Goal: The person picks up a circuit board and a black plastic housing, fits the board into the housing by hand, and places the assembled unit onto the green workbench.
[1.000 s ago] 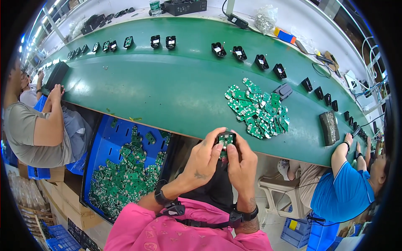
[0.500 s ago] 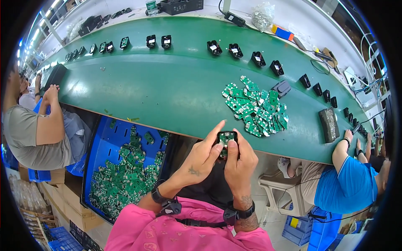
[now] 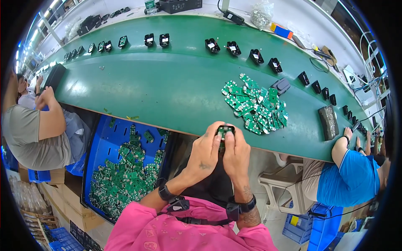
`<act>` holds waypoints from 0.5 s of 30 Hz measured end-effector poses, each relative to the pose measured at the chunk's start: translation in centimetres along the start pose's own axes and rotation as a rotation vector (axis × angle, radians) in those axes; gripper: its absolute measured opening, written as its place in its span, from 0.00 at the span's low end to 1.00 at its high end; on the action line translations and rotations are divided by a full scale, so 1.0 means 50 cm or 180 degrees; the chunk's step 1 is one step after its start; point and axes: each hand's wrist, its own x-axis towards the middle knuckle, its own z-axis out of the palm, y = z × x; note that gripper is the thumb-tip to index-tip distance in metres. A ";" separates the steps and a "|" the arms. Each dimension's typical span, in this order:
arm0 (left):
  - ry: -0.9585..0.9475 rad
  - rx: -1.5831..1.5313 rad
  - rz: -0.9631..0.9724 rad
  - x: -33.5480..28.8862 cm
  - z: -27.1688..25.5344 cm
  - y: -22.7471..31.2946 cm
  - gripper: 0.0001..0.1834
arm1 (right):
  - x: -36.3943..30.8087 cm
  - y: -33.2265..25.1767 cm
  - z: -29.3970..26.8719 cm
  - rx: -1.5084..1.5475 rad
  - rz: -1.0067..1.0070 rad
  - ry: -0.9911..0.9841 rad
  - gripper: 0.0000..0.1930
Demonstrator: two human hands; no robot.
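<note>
**Both hands pinching small black part at near belt edge**

Left hand (image 3: 205,152) and right hand (image 3: 236,154) pressed together around small black housing (image 3: 225,130) with green board inside, fingertips pinching it from both sides. Held just over near edge of green conveyor belt (image 3: 167,88). Pile of green circuit boards (image 3: 255,104) lay just beyond, to the right. Blue bin (image 3: 104,138) of more boards sat low left. Row of black housings (image 3: 232,48) lined far side.

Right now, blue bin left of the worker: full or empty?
Partly full. The blue bin holds a heap of green circuit boards in its lower part; bare blue floor shows near its upper end.
</note>
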 end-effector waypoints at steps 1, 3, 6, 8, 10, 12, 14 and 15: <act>-0.0021 0.0242 0.0110 0.003 0.003 0.001 0.18 | 0.003 -0.003 -0.002 -0.0083 0.0083 0.0036 0.15; 0.0256 0.0265 0.0315 -0.001 0.021 -0.004 0.18 | 0.005 -0.015 0.002 -0.0201 0.0020 0.0162 0.14; 0.0455 0.0180 0.0362 -0.010 0.022 0.008 0.20 | 0.002 -0.019 0.004 -0.0039 -0.0233 0.0355 0.14; 0.0571 0.0231 0.0507 -0.011 0.018 0.019 0.20 | -0.006 -0.037 -0.003 -0.0039 -0.0188 0.0338 0.14; 0.0523 0.0262 0.0660 -0.018 0.003 0.034 0.20 | -0.017 -0.051 -0.010 -0.0041 -0.0143 0.0327 0.14; 0.0486 0.0307 0.0822 -0.018 -0.002 0.036 0.20 | -0.024 -0.059 -0.012 0.0088 -0.0398 0.0527 0.13; 0.0521 0.0285 0.0730 -0.016 0.005 0.028 0.19 | -0.008 -0.047 -0.004 0.0133 -0.0557 0.0625 0.14; 0.0453 0.0213 0.0347 0.001 0.010 0.013 0.17 | 0.011 -0.035 -0.005 -0.0101 -0.0404 0.0366 0.14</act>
